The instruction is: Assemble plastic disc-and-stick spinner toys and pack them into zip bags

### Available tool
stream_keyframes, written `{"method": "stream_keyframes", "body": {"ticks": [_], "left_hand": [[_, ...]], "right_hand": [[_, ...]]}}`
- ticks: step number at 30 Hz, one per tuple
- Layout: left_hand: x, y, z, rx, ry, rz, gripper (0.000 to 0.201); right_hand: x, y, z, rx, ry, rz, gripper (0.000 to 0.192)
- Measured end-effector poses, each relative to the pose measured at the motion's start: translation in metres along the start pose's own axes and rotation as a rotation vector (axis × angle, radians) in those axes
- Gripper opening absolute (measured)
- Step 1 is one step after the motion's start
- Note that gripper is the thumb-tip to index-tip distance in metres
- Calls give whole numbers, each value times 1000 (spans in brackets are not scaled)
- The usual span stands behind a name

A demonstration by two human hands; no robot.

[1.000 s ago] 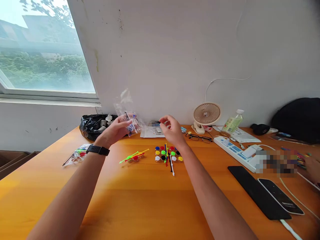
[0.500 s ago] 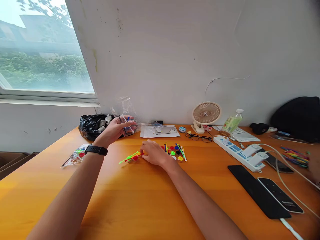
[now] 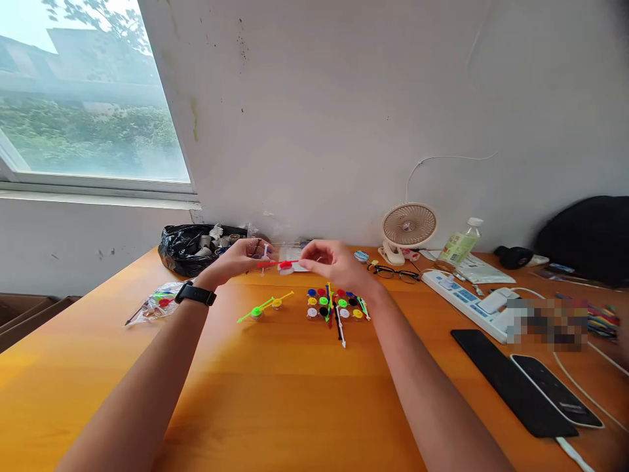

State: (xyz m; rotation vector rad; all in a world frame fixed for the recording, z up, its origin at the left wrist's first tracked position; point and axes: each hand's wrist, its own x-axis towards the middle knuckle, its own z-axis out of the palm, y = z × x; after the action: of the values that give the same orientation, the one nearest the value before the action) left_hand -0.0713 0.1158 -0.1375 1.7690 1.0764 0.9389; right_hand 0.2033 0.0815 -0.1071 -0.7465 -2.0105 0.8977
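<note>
My right hand (image 3: 334, 263) is closed, pinching a red arrow spinner (image 3: 285, 265) with a round base above the table. My left hand (image 3: 240, 257) is closed on a clear plastic bag (image 3: 265, 228), in which a white arrow (image 3: 265, 252) shows. The red arrow's other end is near my left fingers. On the table below lie a green arrow spinner (image 3: 256, 311) and a yellow arrow spinner (image 3: 278, 303). To their right, several round coloured bases (image 3: 312, 301) stand in rows, with loose arrows such as a white arrow (image 3: 341, 328) across them.
A filled clear bag (image 3: 154, 305) lies at left, before a black trash bag (image 3: 179, 252). Behind stand a small fan (image 3: 409, 226) and glasses (image 3: 396, 272). A power strip (image 3: 464, 305), bottle (image 3: 462, 242), black mat (image 3: 511, 380) and coloured sticks (image 3: 597, 318) are at right.
My right hand has lifted the red spinner off the table, up beside my left hand. My left hand has moved slightly right and lower with the bag. The green and yellow spinners stay put.
</note>
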Motion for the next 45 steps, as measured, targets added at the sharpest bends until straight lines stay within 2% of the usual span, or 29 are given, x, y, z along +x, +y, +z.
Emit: {"method": "stream_keyframes", "body": {"ticks": [2, 5, 9, 12, 15, 23, 27, 29, 31, 33, 35, 36, 37, 40, 42, 45], "left_hand": [[0, 4, 7, 17, -92, 18, 41], [3, 10, 21, -12, -190, 41, 40], [8, 14, 43, -11, -266, 66, 41], [8, 19, 57, 27, -312, 135, 38], [7, 25, 67, 16, -340, 197, 34], [3, 32, 79, -156, -353, 176, 35], [3, 33, 81, -140, -363, 155, 31], [3, 33, 76, -109, -348, 135, 33], [3, 33, 64, -124, -279, 130, 40], [3, 29, 48, -216, -117, 146, 46], [3, 23, 32, -320, 86, 154, 45], [2, 19, 27, -329, 141, 132, 45], [2, 16, 23, -319, 171, 101, 46], [2, 7, 20, -212, 167, 40, 48], [3, 5, 20, -149, 145, 26, 49], [4, 4, 19, -126, 126, 32, 50]], "right_hand": [[-1, -12, -15, 19, 182, -48, 15], [-4, -26, -29, -80, 402, -137, 11], [-8, -38, -30, -307, 513, -242, 11], [-9, -43, -25, -453, 503, -267, 14], [-9, -44, -19, -541, 450, -231, 15], [-8, -44, -8, -716, 365, -185, 16], [-15, -43, -12, -742, 189, -132, 19], [-15, -42, -15, -704, 213, -148, 26], [-12, -39, -18, -642, 371, -192, 27], [-5, -32, -16, -565, 553, -236, 24], [1, -17, -6, -485, 638, -219, 21], [4, -8, 1, -458, 628, -172, 21], [5, 3, 10, -442, 541, -94, 23], [1, 34, 41, -585, -24, 74, 17], [-5, 49, 57, -633, -140, 95, 15], [-13, 58, 68, -689, -209, 119, 12]]}}
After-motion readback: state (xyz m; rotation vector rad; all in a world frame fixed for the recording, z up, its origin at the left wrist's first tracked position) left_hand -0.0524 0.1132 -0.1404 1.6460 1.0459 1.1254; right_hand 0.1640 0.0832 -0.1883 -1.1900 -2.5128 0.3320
